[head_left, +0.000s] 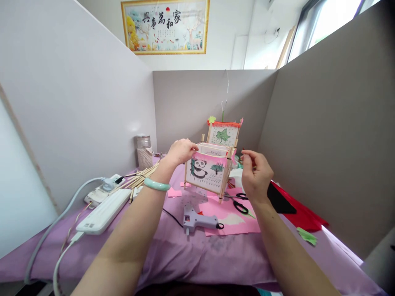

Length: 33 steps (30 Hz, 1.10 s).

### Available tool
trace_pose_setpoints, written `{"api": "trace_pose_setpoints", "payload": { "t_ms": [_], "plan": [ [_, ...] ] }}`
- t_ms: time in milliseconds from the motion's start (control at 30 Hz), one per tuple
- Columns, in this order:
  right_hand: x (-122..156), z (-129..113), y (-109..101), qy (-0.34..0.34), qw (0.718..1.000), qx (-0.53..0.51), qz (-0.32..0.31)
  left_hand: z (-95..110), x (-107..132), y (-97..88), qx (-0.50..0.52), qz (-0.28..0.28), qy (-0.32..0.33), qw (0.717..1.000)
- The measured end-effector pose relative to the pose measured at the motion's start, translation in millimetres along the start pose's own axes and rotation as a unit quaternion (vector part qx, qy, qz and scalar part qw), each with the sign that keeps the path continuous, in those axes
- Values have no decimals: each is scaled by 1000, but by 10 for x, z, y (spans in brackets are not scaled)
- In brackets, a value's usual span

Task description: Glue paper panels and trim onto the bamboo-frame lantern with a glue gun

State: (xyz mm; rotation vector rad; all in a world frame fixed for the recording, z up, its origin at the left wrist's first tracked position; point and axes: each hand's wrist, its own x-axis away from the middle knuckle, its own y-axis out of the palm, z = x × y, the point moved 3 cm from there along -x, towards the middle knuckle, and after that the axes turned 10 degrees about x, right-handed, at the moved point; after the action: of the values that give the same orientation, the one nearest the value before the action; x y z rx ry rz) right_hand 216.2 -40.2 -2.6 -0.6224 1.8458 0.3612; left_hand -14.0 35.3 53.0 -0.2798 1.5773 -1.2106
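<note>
My left hand (182,151) pinches the upper left corner of a box-shaped paper lantern (206,172) with a wooden stick frame. The lantern's front panel bears a drawn panda, a dark green drawing and pink shading along the top. My right hand (256,172) is raised just right of the lantern, apart from it, thumb and forefinger pressed together; a tiny dark reddish tip shows there, too small to name. Behind stands another panel lantern (222,135) with a green leaf drawing and red fringe. Below lies a lilac glue gun (200,220).
Black-handled scissors (240,206) rest on pink paper (247,227). Wooden sticks (138,181), a white power bank (103,211), a power strip (100,191) and a jar (143,153) are at left. Red material (308,218) lies right. Grey partitions (191,107) enclose the table.
</note>
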Motion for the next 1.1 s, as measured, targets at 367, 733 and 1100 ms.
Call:
{"api": "trace_pose_setpoints", "payload": {
  "t_ms": [367, 733, 1100],
  "plan": [
    [382, 207, 151, 5, 994, -44, -100, -91, -69, 50, 24, 7, -10, 1000],
    [995, -488, 102, -290, 801, -14, -523, -51, -10, 9, 43, 26, -2, 999],
    [1139, -453, 142, -268, 790, 56, -548, 656, -85, 194, 111, 26, 129, 985]
  ]
}}
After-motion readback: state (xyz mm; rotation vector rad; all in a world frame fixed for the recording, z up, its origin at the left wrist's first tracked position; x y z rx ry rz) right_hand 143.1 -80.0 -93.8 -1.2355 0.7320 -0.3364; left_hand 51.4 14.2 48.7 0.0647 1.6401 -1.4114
